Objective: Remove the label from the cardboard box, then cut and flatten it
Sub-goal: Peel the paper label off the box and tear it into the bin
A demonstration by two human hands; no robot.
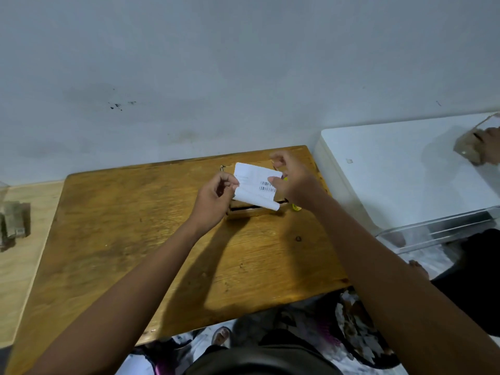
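A white label (254, 185) with barcodes is held up between both hands, above a small brown cardboard box (249, 211) at the far side of the wooden table (130, 226). My left hand (216, 197) pinches the label's left edge. My right hand (290, 180) pinches its right edge near the barcodes. The label's lower edge curls over the box top. Most of the box is hidden behind the label and my hands. A small yellow object (296, 207) lies just right of the box, partly hidden by my right wrist.
A white table (400, 174) stands to the right, where another person's hand (491, 148) holds a cardboard piece (466, 147). A clear plastic bin (433, 234) sits below it. A pale wooden surface (24, 239) at left carries dark items (12, 226). The wall is close behind.
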